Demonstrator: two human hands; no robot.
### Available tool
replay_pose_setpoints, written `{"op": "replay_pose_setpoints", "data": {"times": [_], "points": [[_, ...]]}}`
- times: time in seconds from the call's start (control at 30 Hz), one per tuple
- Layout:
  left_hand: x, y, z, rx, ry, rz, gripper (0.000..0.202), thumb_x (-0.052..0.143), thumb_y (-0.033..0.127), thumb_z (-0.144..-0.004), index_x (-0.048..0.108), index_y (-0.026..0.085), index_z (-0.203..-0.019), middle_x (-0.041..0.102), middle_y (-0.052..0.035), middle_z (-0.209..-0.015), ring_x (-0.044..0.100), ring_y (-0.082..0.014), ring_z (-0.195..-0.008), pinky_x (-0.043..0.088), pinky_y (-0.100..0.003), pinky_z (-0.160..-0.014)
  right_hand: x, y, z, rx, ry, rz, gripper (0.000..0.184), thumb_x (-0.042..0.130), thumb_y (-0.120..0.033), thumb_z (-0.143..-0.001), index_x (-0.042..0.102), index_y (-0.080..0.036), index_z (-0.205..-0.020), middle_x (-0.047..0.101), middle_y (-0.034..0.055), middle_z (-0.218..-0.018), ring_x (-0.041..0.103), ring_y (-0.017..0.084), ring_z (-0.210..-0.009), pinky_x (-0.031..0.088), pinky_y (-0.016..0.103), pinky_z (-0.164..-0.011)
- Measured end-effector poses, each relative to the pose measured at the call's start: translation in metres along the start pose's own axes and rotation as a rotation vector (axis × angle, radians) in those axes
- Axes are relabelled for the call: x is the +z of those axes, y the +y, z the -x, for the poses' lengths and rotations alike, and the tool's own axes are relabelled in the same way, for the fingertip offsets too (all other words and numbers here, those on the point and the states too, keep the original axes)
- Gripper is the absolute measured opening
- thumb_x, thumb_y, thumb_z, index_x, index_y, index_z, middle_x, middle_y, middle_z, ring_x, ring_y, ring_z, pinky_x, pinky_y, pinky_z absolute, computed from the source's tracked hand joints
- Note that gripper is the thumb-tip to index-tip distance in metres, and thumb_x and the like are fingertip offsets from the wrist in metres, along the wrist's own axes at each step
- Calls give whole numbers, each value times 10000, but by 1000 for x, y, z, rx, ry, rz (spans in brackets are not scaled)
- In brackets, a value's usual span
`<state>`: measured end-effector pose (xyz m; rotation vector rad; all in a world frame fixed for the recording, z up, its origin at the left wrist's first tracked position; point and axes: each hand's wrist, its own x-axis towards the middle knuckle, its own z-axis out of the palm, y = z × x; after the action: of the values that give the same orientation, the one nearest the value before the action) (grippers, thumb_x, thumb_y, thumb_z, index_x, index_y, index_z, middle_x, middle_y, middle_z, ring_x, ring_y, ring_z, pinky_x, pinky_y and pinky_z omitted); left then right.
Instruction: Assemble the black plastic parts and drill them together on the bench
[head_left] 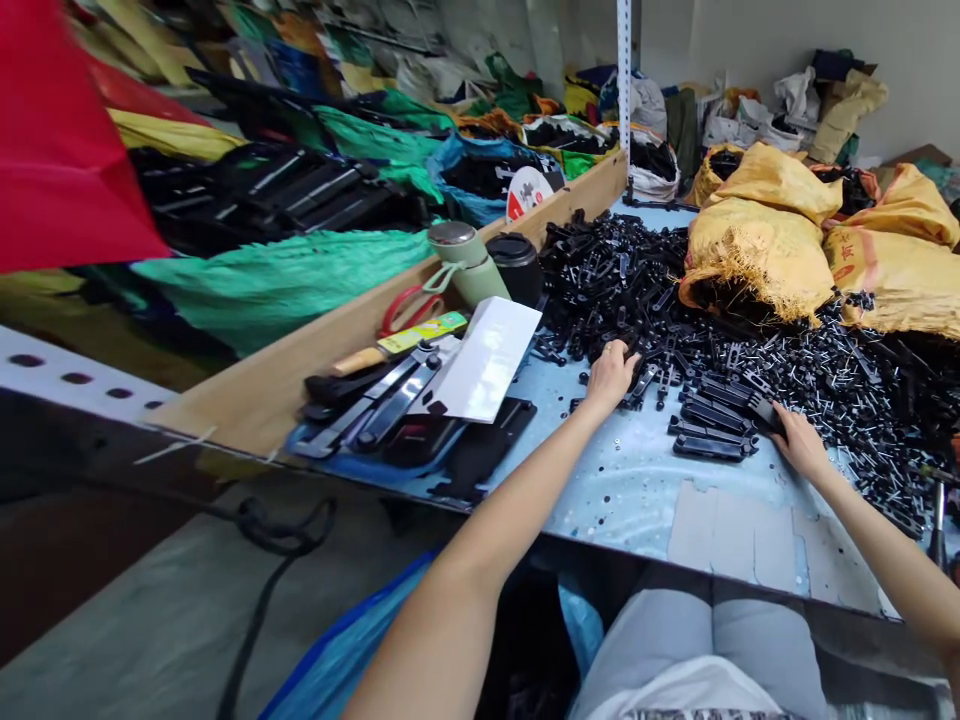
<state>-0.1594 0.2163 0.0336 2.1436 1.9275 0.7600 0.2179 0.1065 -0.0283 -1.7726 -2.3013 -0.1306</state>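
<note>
The left hand (611,372) is seen in the middle of the frame, stretched out over the blue bench (637,490). Its fingers are bent down onto the near edge of the pile of small black parts (600,270). Whether a part is pinched there cannot be told, because the fingertips are hidden among the parts.

The right hand (799,440) is seen at the right of the frame. Its fingers are closed on the end of a long black piece (739,400). This piece is on top of a row of long black pieces (709,430), just right of the middle. The row is laid neatly side by side on a bare part of the bench, probably so that these pieces are kept apart from the messy pile. The long black piece is held by its end, likely because that end is nearest to the hand.

Yellow sacks (757,240) are piled at the upper right, and black parts are spilled out from under them. A green bottle (469,265), a black cup (516,265), red scissors (401,310) and a white sheet (484,360) are pushed to the left side of the bench, against a wooden board (300,380). They seem to be kept there so they are out of the way of the hands. Green bags (285,280) are heaped behind the board at the left.
</note>
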Motion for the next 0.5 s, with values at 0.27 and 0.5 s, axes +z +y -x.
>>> {"op": "replay_pose_setpoints", "data": {"times": [0.27, 0.5], "points": [[-25, 1, 54, 184, 68, 91, 209, 389, 268, -920, 561, 168, -983, 541, -101, -1035, 566, -198, -948, 448, -307, -849, -14, 6, 22, 143, 19, -157, 489, 426, -453, -888, 484, -121, -1242, 590, 170, -1128, 546, 286, -1031, 436, 415, -902], [-23, 2, 142, 372, -3, 69, 195, 433, 166, -881, 550, 161, -1038, 607, -96, -981, 562, -227, -952, 469, -350, -823, -15, 13, 61, 311, 55, -116, 568, 430, -525, -864, 493, -114, -1252, 549, 174, -1193, 513, 300, -1083, 404, 447, -929]]}}
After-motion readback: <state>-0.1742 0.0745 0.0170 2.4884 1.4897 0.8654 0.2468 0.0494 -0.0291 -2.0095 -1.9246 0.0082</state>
